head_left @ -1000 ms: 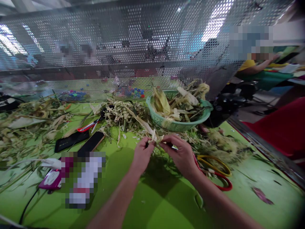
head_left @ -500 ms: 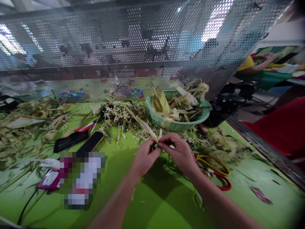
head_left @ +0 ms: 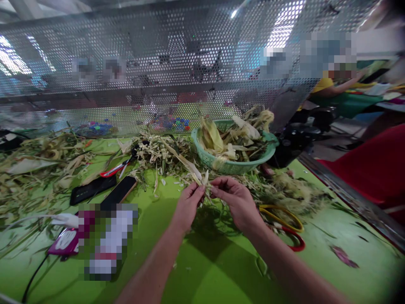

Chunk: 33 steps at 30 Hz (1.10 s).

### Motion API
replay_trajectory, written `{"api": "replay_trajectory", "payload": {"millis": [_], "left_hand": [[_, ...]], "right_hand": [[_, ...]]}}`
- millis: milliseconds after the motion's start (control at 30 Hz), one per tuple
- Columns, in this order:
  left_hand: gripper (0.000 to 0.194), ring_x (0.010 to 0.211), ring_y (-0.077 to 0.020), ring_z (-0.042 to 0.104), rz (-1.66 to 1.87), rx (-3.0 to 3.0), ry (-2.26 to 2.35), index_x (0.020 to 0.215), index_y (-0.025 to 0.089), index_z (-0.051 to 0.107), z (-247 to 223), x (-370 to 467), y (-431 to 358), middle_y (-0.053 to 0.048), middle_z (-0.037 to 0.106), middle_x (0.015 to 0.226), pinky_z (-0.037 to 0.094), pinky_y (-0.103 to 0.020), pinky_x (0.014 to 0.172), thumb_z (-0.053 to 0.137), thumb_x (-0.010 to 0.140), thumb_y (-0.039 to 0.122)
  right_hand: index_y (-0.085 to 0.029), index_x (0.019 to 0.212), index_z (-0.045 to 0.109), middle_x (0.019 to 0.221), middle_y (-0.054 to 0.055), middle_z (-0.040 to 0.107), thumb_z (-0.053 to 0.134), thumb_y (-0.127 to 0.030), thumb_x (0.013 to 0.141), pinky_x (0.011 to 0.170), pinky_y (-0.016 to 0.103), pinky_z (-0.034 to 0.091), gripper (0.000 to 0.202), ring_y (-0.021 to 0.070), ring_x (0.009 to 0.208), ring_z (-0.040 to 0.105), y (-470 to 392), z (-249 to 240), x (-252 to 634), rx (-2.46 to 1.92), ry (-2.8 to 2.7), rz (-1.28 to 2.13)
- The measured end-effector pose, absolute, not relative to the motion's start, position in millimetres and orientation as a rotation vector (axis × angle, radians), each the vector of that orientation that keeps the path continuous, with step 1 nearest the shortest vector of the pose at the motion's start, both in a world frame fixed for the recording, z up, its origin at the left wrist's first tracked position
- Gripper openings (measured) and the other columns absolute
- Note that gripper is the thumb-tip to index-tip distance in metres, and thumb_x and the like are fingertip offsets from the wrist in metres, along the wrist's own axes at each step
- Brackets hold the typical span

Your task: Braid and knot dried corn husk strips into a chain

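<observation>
Left fingers (head_left: pixel 198 193) shifted away from right fingers (head_left: pixel 219 193), pale husk (head_left: pixel 206 178) between

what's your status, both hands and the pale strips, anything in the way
Left hand pinching pale strips. Right hand at the strips, grip unclear. Close by: yellow loop handle beside right forearm, green basket beyond the hands.
</observation>
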<state>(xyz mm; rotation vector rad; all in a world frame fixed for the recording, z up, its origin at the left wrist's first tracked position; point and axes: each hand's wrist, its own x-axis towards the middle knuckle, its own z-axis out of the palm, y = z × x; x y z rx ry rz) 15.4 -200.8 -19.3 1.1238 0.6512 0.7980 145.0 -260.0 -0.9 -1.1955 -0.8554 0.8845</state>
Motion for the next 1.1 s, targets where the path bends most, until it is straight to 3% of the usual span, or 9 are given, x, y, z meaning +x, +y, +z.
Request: {"api": "replay_trajectory", "payload": {"millis": [267, 533, 733, 867, 1100], "left_hand": [[0.032, 0.074, -0.0121, 0.050, 0.755, 1.209, 0.633, 0.093, 0.018, 0.068, -17, 15, -199, -0.002, 0.062, 0.082, 0.040, -0.022, 0.070, 0.063, 0.077, 0.045], [0.024, 0.062, -0.0098, 0.043, 0.624, 1.202, 0.685, 0.078, 0.017, 0.063, -24, 15, -196, 0.001, 0.052, 0.068, 0.034, -0.021, 0.059, 0.064, 0.075, 0.040], [0.014, 0.064, -0.0122, 0.044, 0.658, 1.521, 0.753, 0.072, 0.017, 0.059, -15, 10, -192, 0.002, 0.051, 0.064, 0.034, -0.023, 0.061, 0.060, 0.076, 0.030], [0.007, 0.068, -0.0129, 0.046, 0.687, 1.565, 0.720, 0.077, 0.018, 0.055, -8, 7, -193, 0.002, 0.053, 0.069, 0.036, -0.025, 0.065, 0.059, 0.073, 0.023], [0.020, 0.082, -0.0147, 0.050, 0.685, 1.304, 0.579, 0.088, 0.020, 0.052, -3, 2, -193, -0.001, 0.054, 0.085, 0.040, -0.026, 0.074, 0.052, 0.070, 0.012]], "right_hand": [[-0.018, 0.090, 0.069, 0.088, 0.005, 0.067, 0.069, -0.039, 0.075, 0.060, 0.026, 0.047, 0.025, 0.0124, 0.064, 0.056, -258, -3, 150, -1.249, -0.890, 1.012], [-0.022, 0.077, 0.071, 0.082, 0.004, 0.065, 0.072, -0.031, 0.075, 0.078, 0.033, 0.049, 0.010, 0.0188, 0.081, 0.061, -260, 5, 149, -1.305, -1.239, 0.580], [-0.022, 0.082, 0.073, 0.085, 0.005, 0.068, 0.066, -0.033, 0.081, 0.079, 0.034, 0.050, 0.013, 0.0191, 0.083, 0.063, -260, 6, 151, -1.290, -1.437, 0.617], [-0.021, 0.084, 0.072, 0.080, 0.003, 0.069, 0.070, -0.036, 0.077, 0.072, 0.032, 0.049, 0.017, 0.0181, 0.076, 0.062, -258, 0, 154, -1.363, -1.330, 0.649], [-0.021, 0.087, 0.072, 0.083, 0.003, 0.067, 0.065, -0.033, 0.081, 0.077, 0.034, 0.046, 0.014, 0.0187, 0.081, 0.061, -258, 1, 159, -1.406, -1.401, 0.598]]}}
